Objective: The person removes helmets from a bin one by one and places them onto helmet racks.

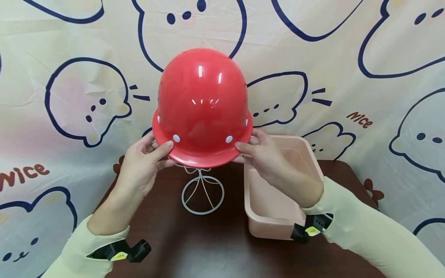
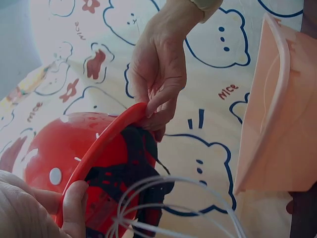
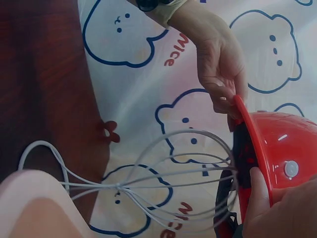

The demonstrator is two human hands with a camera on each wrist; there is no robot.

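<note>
1. Red helmet (image 1: 203, 104), upper centre of head frame, dome up.
2. Pinched at opposite brim (image 1: 202, 161) sides by left hand (image 1: 141, 158) and right hand (image 1: 265, 155), equally near.
3. Held over wire stand (image 1: 200, 176) at lower centre; cannot tell if touching.

A cream cloth backdrop (image 1: 278, 58), printed with dark-blue outlines of cartoon animals, fills the upper part and both sides of the head view. Reddish-brown "Nice" lettering (image 1: 359, 119) shows at the right and lower left, and faint creases run across the fabric. A dark reddish-brown table (image 1: 187, 247) with a smooth, glossy top spans the lower middle, with soft reflected light on it. In the left wrist view, a plain blue-grey surface (image 2: 15, 44) occupies the upper left corner.
</note>
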